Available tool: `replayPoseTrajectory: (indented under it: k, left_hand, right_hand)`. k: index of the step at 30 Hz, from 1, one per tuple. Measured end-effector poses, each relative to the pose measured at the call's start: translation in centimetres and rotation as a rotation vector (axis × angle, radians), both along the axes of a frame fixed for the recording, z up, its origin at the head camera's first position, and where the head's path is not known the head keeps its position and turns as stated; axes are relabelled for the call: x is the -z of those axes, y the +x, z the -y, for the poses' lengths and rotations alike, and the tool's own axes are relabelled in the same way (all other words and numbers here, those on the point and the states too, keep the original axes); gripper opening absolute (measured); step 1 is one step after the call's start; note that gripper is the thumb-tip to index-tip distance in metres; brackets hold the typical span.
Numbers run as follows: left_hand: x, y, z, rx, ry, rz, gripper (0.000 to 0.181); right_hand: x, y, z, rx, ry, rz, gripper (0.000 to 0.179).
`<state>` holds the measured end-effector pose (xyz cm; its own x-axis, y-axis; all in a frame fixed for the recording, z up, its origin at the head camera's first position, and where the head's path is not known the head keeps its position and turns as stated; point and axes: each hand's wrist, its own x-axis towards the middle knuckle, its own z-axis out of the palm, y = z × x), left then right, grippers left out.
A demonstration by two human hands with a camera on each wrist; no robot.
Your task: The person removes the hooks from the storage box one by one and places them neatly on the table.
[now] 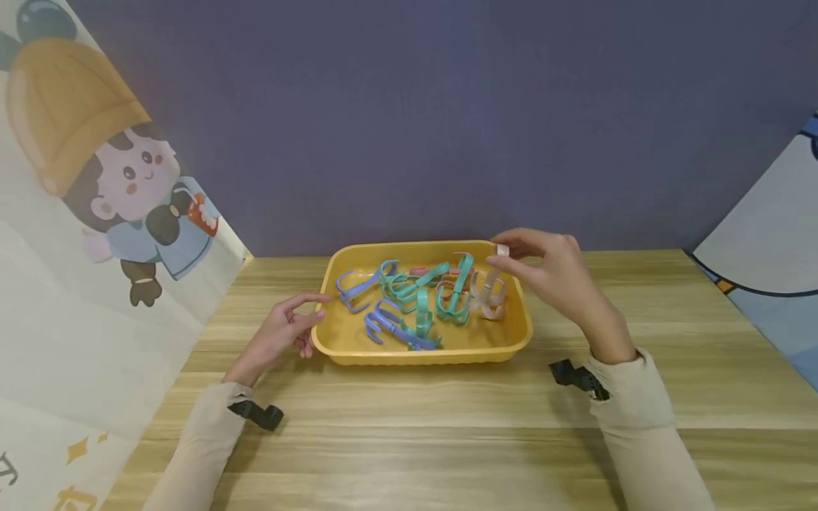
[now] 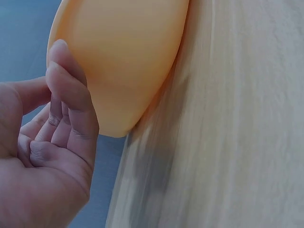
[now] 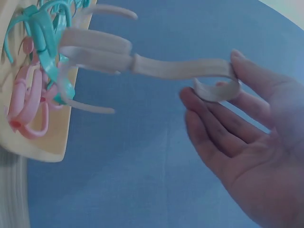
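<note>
A pale, nearly white plastic hook hanger (image 3: 180, 68), with several curved prongs at one end, hangs from my right hand (image 1: 549, 273). The thumb and fingertips pinch its curled top end. In the head view it is above the right side of a yellow tray (image 1: 422, 357), its prongs low over the tray. My left hand (image 1: 284, 330) is at the tray's left rim, holding it between thumb and fingers. Inside the tray lie several similar hooks: blue hooks (image 1: 390, 323) on the left, teal hooks (image 1: 456, 291) in the middle, pink hooks (image 3: 31, 97) at the right.
The tray stands on a wood-grain table (image 1: 409, 433), close to a dark blue panel (image 1: 422, 128) behind it. A white sheet with a cartoon figure (image 1: 140, 170) is at the left. Another printed sheet (image 1: 760, 227) is at the right.
</note>
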<state>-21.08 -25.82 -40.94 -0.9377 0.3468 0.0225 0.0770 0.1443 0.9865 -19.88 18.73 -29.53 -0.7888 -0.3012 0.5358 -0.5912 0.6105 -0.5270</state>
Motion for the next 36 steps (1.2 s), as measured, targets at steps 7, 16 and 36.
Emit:
replayPoseTrajectory:
  k: [7,16,36]
  left_hand:
    - [0.3,0.1,0.2,-0.018,0.021,0.003,0.045]
    - [0.4,0.1,-0.3,0.006,0.02,-0.002,0.047]
    - [0.0,0.0,-0.1,-0.007,0.004,-0.011,0.048]
  right_hand:
    - [0.1,-1.0,-0.8,0.127,-0.082,-0.187,0.027]
    - [0.4,-2.5,-3.2,0.218,-0.182,-0.277,0.029]
    - [8.4,-9.5,-4.7,0.41,-0.264,-0.163,0.035]
